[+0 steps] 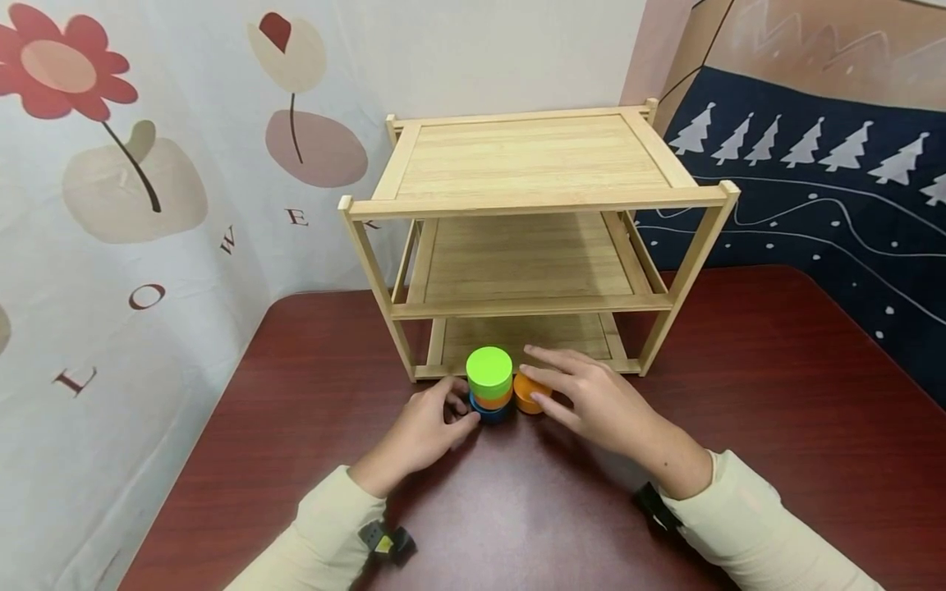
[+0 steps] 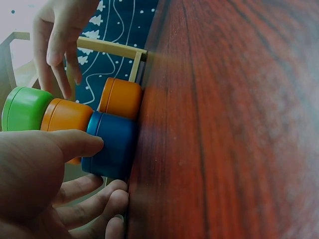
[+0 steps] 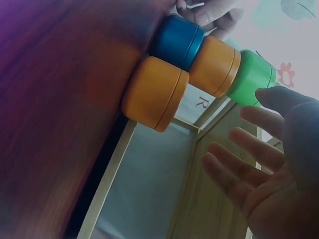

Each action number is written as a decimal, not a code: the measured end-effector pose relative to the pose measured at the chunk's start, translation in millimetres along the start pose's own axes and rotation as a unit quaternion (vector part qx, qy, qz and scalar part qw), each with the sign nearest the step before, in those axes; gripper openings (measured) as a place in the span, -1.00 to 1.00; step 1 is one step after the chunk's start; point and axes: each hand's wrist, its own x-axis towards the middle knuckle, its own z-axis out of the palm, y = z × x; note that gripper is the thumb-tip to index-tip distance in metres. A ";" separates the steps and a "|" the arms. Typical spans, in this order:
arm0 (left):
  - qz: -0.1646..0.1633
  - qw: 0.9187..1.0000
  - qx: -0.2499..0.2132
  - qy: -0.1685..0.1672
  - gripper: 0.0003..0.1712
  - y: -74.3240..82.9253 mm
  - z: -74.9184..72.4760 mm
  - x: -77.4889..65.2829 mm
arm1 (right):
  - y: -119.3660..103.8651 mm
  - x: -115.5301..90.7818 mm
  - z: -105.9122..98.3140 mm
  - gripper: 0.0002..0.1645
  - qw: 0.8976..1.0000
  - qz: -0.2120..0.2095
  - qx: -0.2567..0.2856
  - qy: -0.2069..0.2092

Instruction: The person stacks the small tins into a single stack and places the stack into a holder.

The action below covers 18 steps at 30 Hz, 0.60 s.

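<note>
Wooden rack (image 1: 539,203): three boards of pale wood, standing toward the far side of the dark red table (image 1: 502,513).
Stack of containers: just in front of the rack's lower front rail, left of its middle; three high, with a green container (image 1: 489,366) on top, an orange container (image 1: 493,401) in the middle and a blue container (image 2: 113,144) on the tabletop (rather neatly piled, I'd say).
Second orange container (image 3: 152,93): also on the table in front of the rack, right beside the blue one, on the right-hand side of the stack.
Left hand (image 1: 424,425): in front of the rack's left part, thumb laid against the side of the blue container and fingers bent around its other side, so the grip is closed about that bottom piece.
Right hand (image 1: 602,398): in front of the rack's right part, fingers spread and apart, hovering by the second orange container and holding nothing; whether the thumb brushes anything I cannot tell.
Sleeves: both pale cream, the left sleeve (image 1: 318,529) and right sleeve (image 1: 750,513) coming in from the near side, opposite the rack, a dark wrist device (image 1: 388,542) at the left cuff.
Hangings: a white cloth (image 1: 207,74) with flowers and letters behind and left of the rack; a navy panel (image 1: 805,197) with white trees to its right.
</note>
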 end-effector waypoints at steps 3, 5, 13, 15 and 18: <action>0.000 1.000 0.000 0.000 -0.64 0.2 -0.4 0.2 | 0.3 0.2 0.6 -0.55 1.000 -0.001 -0.004 -0.007; 0.000 1.000 -0.001 -0.001 -0.64 0.2 -0.5 0.4 | 0.6 0.0 0.8 -0.54 1.000 0.001 -0.007 -0.015; 0.000 1.000 -0.004 -0.005 -0.65 -0.4 -0.4 0.6 | 2.6 -0.9 2.9 -0.49 0.999 0.010 -0.006 -0.047; -0.001 1.000 -0.005 -0.006 -0.65 -0.5 -0.3 0.3 | 2.9 -1.1 3.9 -0.47 0.999 0.009 -0.004 -0.050; -0.001 1.000 -0.005 -0.004 -0.65 -0.5 -0.4 0.0 | 3.2 -1.4 5.4 -0.46 0.999 0.006 -0.002 -0.053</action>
